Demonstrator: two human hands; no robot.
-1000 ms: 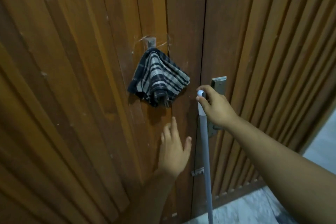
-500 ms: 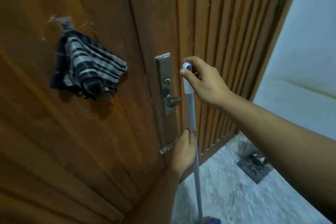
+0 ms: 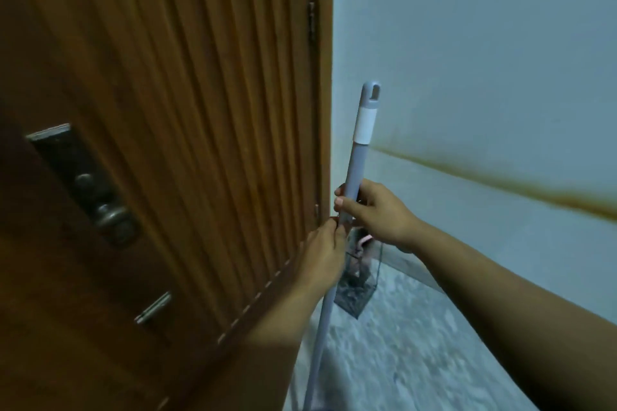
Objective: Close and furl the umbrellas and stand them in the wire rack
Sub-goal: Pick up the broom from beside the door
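Umbrellas are not clearly on view; what both hands hold is a long grey pole with a white band and a hanging loop at its top, near upright, lower end running out of frame at the bottom; cannot tell what sits at its foot. Right hand wraps the pole below the white band, fingers curled round it; left hand grips the same pole just beneath, the two hands nearly touching.

Wire rack stands on the floor in the corner behind the hands, between door frame and wall; a dark shape and something pink show inside it, too blurred to name.

Room: brown wooden door with vertical slats fills the left; metal lock plate with a round knob at lower left; a small metal latch below it; a hinge on the door's right edge. Pale blue-grey wall at right, crossed by a rusty brown streak; light skirting along its base. Floor is mottled grey-white, stone-like; light is dim.
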